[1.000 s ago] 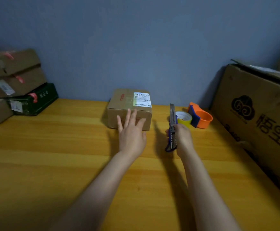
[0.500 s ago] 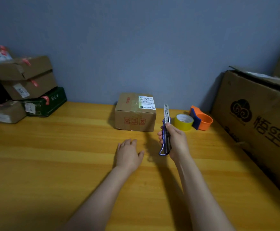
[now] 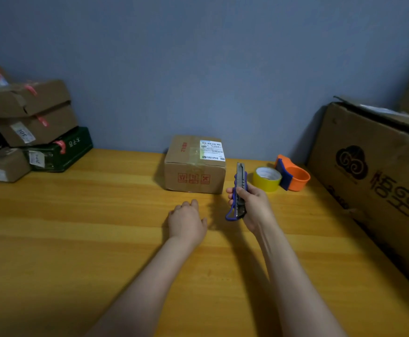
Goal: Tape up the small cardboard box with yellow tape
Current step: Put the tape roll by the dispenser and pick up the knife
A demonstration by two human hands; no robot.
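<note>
The small cardboard box [image 3: 195,165] stands against the back wall on the wooden table [image 3: 77,227], closed, with a white shipping label on top and red marks on its front. To its right lies a roll of yellow tape [image 3: 266,178]. My right hand [image 3: 252,205] grips a purple utility knife [image 3: 239,190] held upright, just right of the box's front corner. My left hand [image 3: 186,221] rests on the table in front of the box, fingers curled down, holding nothing and not touching the box.
An orange and blue tape dispenser [image 3: 293,176] sits right of the yellow roll. A large printed cardboard box [image 3: 378,181] lines the right edge. Stacked parcels [image 3: 28,113] and a dark green box [image 3: 62,152] fill the back left corner.
My left hand has pulled back from the box's front face and dropped to the table with fingers curling. The right hand with the knife has drawn slightly nearer and left.
</note>
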